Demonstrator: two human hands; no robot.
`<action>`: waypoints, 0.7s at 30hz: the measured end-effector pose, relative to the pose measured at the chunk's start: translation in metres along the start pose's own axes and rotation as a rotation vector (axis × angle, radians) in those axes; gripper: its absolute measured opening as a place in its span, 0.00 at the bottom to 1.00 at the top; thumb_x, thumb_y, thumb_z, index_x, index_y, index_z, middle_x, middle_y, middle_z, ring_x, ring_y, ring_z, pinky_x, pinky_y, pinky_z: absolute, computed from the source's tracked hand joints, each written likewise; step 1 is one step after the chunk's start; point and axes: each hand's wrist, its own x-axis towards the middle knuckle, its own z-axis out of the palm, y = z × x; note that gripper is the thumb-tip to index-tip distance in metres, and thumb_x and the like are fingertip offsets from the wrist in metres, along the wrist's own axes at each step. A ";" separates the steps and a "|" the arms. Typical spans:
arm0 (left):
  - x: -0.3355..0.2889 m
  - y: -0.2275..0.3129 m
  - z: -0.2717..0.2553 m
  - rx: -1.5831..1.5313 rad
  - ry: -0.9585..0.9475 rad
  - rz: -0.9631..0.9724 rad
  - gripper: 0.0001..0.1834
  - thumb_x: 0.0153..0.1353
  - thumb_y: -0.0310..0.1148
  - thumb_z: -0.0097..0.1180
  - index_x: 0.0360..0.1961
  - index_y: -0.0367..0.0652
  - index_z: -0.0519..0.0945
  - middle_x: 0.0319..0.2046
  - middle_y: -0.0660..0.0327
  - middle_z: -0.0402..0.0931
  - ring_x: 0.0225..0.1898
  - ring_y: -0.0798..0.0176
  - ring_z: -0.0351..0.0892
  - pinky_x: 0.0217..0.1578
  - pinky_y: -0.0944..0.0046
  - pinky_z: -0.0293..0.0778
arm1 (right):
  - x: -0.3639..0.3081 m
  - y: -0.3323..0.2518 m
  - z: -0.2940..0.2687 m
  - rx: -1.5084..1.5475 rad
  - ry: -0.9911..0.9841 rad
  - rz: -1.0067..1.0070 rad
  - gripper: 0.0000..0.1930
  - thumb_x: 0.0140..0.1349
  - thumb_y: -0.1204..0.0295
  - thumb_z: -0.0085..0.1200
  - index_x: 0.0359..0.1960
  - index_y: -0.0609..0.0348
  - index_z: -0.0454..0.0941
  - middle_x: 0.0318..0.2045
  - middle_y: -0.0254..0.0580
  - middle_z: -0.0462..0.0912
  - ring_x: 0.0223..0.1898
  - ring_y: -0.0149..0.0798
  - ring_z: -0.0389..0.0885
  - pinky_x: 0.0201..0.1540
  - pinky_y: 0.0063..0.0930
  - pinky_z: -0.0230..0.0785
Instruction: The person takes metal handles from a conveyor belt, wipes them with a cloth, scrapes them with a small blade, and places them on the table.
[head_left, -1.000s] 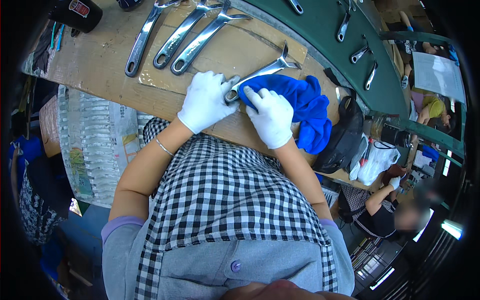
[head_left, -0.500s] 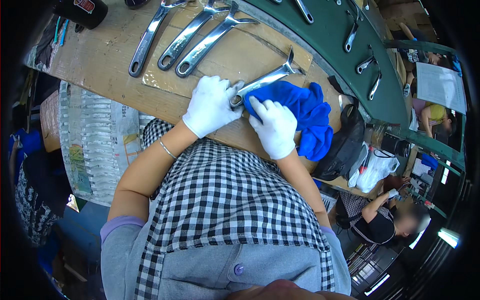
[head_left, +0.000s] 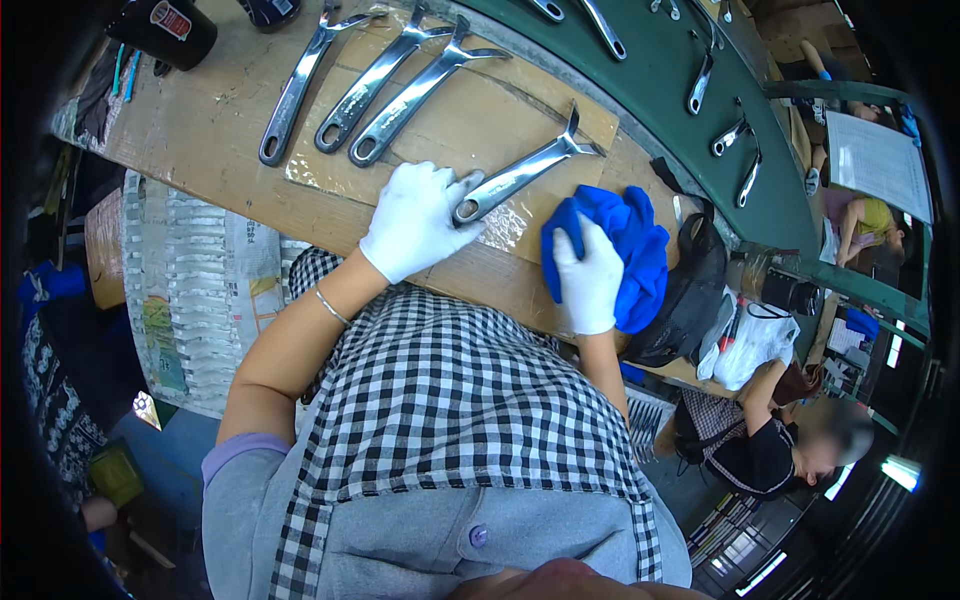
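Observation:
My left hand [head_left: 418, 225], in a white glove, pinches the handle end of a shiny chrome wrench [head_left: 522, 177] with a forked head. The wrench slants over the cardboard, its fork pointing away and to the right. My right hand [head_left: 590, 282], also gloved in white, grips a bunched blue cloth [head_left: 640, 250] to the right of the wrench, apart from it. Some of its fingers are hidden in the folds. Three similar wrenches, among them a left one [head_left: 297, 95] and a right one [head_left: 405, 108], lie side by side farther off to the left.
Cardboard [head_left: 470, 105] covers part of the wooden table [head_left: 220, 140]. Beyond it curves a green belt [head_left: 640, 95] carrying more wrenches. A dark cup [head_left: 175, 30] stands far left. A black bag [head_left: 690, 290] and a white plastic bag [head_left: 752, 345] sit at the right; other people work beyond.
My right hand has drawn the blue cloth off the wrench, to the right and nearer to me. The wrench's handle is now uncovered; my left hand stays at its end.

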 end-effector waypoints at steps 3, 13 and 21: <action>0.012 0.008 -0.007 -0.026 0.023 -0.080 0.36 0.48 0.49 0.72 0.58 0.46 0.80 0.34 0.57 0.76 0.38 0.53 0.76 0.42 0.53 0.72 | -0.004 0.010 -0.004 0.005 0.056 0.117 0.26 0.62 0.61 0.62 0.56 0.67 0.77 0.38 0.52 0.83 0.43 0.55 0.82 0.49 0.44 0.74; 0.052 0.034 0.017 -0.095 -0.097 -0.117 0.29 0.64 0.33 0.58 0.66 0.40 0.69 0.43 0.52 0.77 0.35 0.54 0.80 0.36 0.59 0.79 | 0.025 0.014 0.018 -0.109 0.100 -0.038 0.20 0.58 0.68 0.62 0.53 0.53 0.80 0.40 0.47 0.83 0.40 0.51 0.83 0.45 0.43 0.77; 0.040 0.010 -0.007 -1.501 -0.657 -0.792 0.15 0.70 0.32 0.51 0.55 0.40 0.74 0.28 0.68 0.71 0.23 0.77 0.68 0.21 0.77 0.67 | 0.066 -0.020 0.041 -0.049 -0.013 -0.256 0.20 0.57 0.67 0.63 0.53 0.48 0.81 0.37 0.42 0.82 0.41 0.47 0.82 0.45 0.41 0.75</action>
